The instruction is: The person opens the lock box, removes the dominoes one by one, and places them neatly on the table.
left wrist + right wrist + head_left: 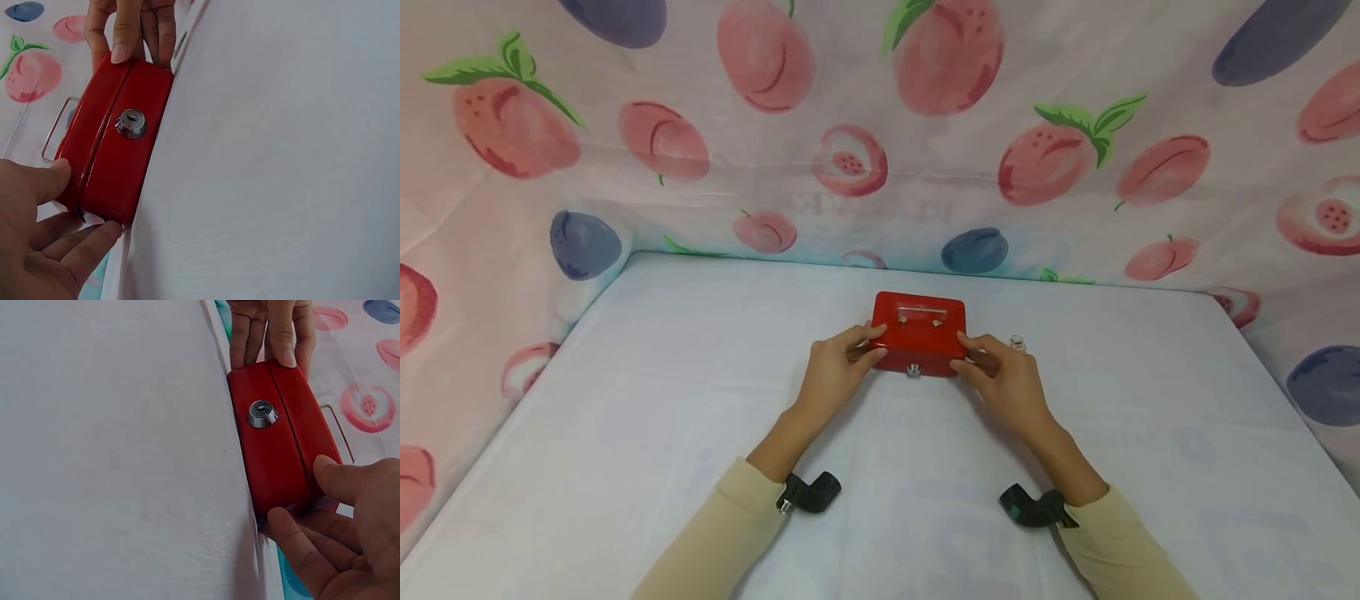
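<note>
A small red metal cash box (919, 333) sits on the white-covered table, its front facing me. A silver key lock (130, 123) is set in its front, and a thin wire handle (338, 432) stands on the lid. My left hand (838, 371) holds the box at its left end, thumb on the lid's edge and fingers lower on the side. At the opposite end my right hand (1007, 383) grips it likewise, with the thumb (334, 475) against the lid. The lid lies down on the box, with a dark seam showing between them.
A small silver ring-shaped item (1018, 342) shows just beyond my right hand. White cloth (700, 375) covers the table, and a fruit-printed sheet (850, 100) hangs behind it. A black wrist camera (811, 492) is strapped at each sleeve cuff.
</note>
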Demonstrator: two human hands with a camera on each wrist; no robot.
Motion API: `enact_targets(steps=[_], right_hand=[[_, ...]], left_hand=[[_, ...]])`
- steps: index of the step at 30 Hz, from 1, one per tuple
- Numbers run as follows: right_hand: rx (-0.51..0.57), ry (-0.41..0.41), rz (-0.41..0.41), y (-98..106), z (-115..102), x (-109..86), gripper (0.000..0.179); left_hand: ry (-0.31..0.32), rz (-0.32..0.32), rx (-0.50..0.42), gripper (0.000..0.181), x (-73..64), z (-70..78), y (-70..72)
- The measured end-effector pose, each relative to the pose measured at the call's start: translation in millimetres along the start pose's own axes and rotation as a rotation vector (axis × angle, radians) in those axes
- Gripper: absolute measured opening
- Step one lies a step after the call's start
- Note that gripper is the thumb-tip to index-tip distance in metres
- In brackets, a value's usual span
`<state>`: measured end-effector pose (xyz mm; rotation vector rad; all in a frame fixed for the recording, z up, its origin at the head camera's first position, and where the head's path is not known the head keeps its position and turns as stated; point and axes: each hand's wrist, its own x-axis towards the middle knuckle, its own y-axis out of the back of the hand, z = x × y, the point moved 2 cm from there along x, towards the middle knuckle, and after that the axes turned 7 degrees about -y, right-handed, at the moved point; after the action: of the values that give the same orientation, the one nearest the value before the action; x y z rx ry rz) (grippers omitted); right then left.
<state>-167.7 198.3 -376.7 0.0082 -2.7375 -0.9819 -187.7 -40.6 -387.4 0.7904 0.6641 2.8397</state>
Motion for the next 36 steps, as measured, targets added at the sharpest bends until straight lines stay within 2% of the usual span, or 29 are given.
enact_targets(steps=[14, 19, 36], right_hand=[[0.029, 0.051, -0.015, 1, 0, -4.4, 0.039], [0.031, 0.066, -0.014, 2, -1, -7.7, 0.037], [0.015, 0.100, -0.029, 4, -4, -18.6, 0.036]], left_hand=[[0.013, 0.003, -0.016, 0.038, -7.8, 7.9, 3.7], [0.036, -0.011, -0.009, 0.038, -10.8, 11.2, 4.7], [0.014, -0.019, -0.044, 0.036, -21.9, 13.7, 8.1]])
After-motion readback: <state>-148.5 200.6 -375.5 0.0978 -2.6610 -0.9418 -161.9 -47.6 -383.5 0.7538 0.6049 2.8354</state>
